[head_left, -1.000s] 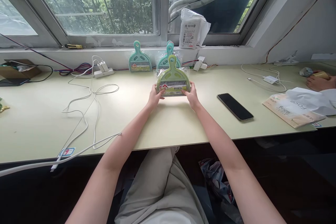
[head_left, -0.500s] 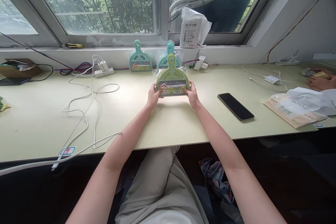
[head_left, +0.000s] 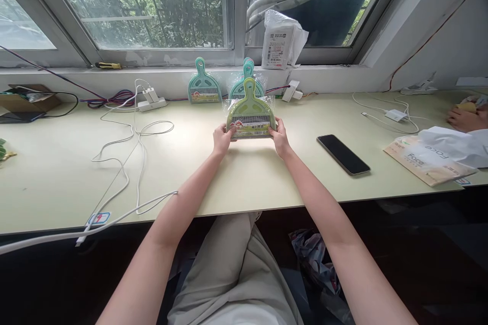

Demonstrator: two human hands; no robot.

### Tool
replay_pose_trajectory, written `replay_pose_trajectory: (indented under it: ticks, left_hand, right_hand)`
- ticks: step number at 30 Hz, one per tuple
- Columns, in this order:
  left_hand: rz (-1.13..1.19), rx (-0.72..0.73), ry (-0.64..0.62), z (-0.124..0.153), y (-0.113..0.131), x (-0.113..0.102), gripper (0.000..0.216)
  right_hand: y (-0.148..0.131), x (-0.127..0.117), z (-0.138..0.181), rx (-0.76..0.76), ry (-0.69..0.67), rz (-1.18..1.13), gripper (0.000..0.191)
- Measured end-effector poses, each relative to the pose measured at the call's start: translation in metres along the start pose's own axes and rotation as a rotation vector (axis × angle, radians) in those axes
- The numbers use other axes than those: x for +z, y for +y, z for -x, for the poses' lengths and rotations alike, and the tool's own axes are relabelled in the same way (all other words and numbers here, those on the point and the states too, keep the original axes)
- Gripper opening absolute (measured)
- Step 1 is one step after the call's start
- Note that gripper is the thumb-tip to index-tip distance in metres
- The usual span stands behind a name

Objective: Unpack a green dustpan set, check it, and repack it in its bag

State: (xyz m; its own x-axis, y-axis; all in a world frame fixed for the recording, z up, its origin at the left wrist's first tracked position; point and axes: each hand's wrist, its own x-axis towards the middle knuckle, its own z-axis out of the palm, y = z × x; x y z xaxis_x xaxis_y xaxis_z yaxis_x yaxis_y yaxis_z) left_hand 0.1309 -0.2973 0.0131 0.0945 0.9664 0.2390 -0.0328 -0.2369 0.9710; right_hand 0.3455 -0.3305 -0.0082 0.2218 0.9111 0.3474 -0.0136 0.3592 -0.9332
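Observation:
A green mini dustpan and brush set (head_left: 250, 108) in clear plastic wrap, with a printed label across its lower part, stands upright over the table. My left hand (head_left: 223, 138) grips its lower left corner, thumb on the front. On the lower right corner my right hand (head_left: 280, 137) holds it the same way. Directly behind it, partly hidden, are turquoise dustpan sets (head_left: 248, 68) in wrap. Another turquoise dustpan set (head_left: 204, 84) leans against the wall to the left.
White cables (head_left: 125, 162) trail over the table's left side. A black phone (head_left: 343, 155) and a tissue pack (head_left: 430, 157) lie to the right. Another person's hand (head_left: 467, 118) is at the far right. A wrapped box (head_left: 280, 45) stands on the sill; a power strip (head_left: 151, 104) lies below it, leftward.
My hands and the green dustpan set stay almost still. At the far right, the other person's hand has shifted slightly.

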Motion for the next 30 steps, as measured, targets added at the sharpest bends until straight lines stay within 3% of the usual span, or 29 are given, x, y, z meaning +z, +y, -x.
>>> replay_pose_trajectory:
  ticks: [12, 19, 30]
  left_hand:
    - [0.035, -0.047, -0.089, -0.0031, 0.0005, 0.0006, 0.021]
    - [0.063, 0.013, -0.182, -0.0059, -0.0027, -0.0019, 0.022]
    - [-0.045, 0.049, -0.142, -0.0025, -0.0003, -0.0006, 0.019]
  right_hand:
    - [-0.0048, 0.0002, 0.0011, 0.033, 0.057, 0.055, 0.038]
    - [-0.0042, -0.0041, -0.0009, 0.034, 0.075, 0.006, 0.039]
    - [-0.0019, -0.0038, -0.0012, 0.019, 0.072, 0.065, 0.04]
